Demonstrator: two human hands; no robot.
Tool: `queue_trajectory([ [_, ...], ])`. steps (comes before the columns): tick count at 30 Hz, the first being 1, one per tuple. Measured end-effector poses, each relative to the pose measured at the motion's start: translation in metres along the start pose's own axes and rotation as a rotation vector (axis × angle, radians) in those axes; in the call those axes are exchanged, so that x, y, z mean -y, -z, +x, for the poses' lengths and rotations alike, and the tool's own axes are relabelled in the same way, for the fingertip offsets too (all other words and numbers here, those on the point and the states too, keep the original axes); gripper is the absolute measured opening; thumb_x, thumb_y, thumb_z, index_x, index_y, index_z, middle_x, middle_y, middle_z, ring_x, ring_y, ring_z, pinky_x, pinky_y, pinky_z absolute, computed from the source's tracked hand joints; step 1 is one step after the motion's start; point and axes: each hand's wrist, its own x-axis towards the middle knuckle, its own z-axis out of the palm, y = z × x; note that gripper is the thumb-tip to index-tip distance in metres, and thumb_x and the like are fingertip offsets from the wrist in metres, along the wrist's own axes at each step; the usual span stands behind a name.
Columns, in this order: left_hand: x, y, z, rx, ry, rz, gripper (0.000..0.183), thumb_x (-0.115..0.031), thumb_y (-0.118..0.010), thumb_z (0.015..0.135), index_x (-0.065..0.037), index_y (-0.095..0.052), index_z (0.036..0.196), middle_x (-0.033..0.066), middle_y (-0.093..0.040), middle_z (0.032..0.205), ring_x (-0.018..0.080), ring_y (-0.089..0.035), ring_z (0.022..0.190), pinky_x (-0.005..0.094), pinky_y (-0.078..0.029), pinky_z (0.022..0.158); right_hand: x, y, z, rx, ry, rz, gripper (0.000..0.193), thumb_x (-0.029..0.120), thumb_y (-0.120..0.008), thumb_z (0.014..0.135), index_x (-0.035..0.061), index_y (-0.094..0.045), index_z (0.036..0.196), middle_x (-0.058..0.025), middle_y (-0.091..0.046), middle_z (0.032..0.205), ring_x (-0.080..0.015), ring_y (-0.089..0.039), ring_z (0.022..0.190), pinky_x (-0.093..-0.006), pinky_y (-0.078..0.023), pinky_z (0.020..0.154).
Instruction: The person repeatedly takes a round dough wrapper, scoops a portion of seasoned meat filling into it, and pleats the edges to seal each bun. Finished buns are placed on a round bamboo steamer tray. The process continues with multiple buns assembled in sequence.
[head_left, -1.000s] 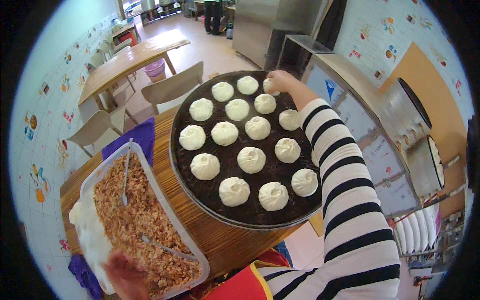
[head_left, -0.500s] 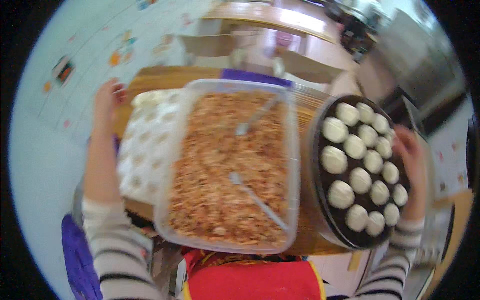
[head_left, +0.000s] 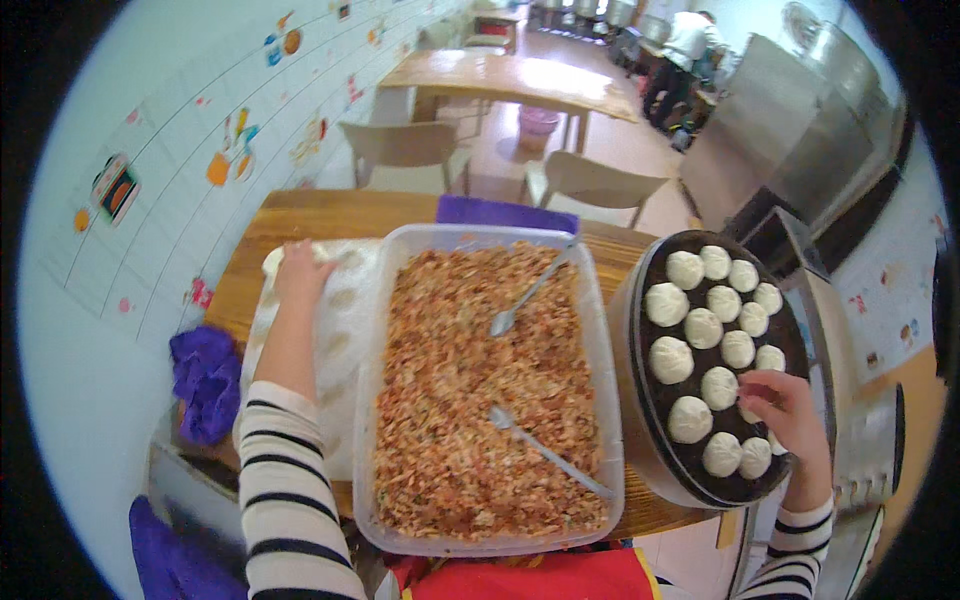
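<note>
A clear plastic tub (head_left: 367,450) of minced filling stands in front of me. Two metal spoons, a far spoon (head_left: 530,293) and a near spoon (head_left: 550,452), rest on the filling. On the left lies a white floured sheet (head_left: 345,385) with flattened dough pieces. My left hand (head_left: 303,268) is over its far end, thumb apart, fingers by the dough (head_left: 345,260). On the right, a round dark steamer tray (head_left: 690,255) carries several pleated white buns (head_left: 671,360). My right hand (head_left: 785,408) reaches in at its right side, fingers closed round a bun it partly hides.
The wooden table (head_left: 330,208) bears a purple cloth (head_left: 505,214) behind the tub. A crumpled purple cloth (head_left: 207,385) hangs at the left. Beyond are chairs (head_left: 400,150), another table (head_left: 500,80), a pink bucket (head_left: 538,122), metal equipment (head_left: 770,130) and a person (head_left: 685,50) working far off.
My left hand has come from beyond the sheet's left edge onto its far end. My right hand has moved from the tray's outer right rim inward and nearer, among the buns. The view has tilted up.
</note>
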Motion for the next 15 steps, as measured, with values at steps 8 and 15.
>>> queue_trajectory([
  [8,0.012,0.02,0.034,-0.142,0.669,-1.76,0.035,-0.038,-0.047,0.092,-0.008,-0.056,0.109,0.0085,-0.063,0.096,0.0173,-0.063,0.07,0.0259,-0.054,0.052,0.028,-0.02,-0.005,0.261,0.167,-0.114,0.022,0.011,-0.064,0.085,0.0013,-0.063,0.104,-0.0114,-0.066,0.09,-0.0198,-0.065,0.085,-0.0296,-0.05,0.075],
  [15,-0.189,0.19,-0.086,0.507,-0.293,-1.632,0.035,-0.027,-0.042,0.097,-0.002,-0.05,0.121,0.0077,-0.06,0.109,0.0201,-0.06,0.095,0.0289,-0.052,0.077,0.048,-0.086,-0.012,0.453,0.392,0.327,0.034,0.01,-0.06,0.09,0.0048,-0.054,0.123,-0.0071,-0.065,0.103,-0.0125,-0.061,0.092,-0.0274,-0.051,0.076],
])
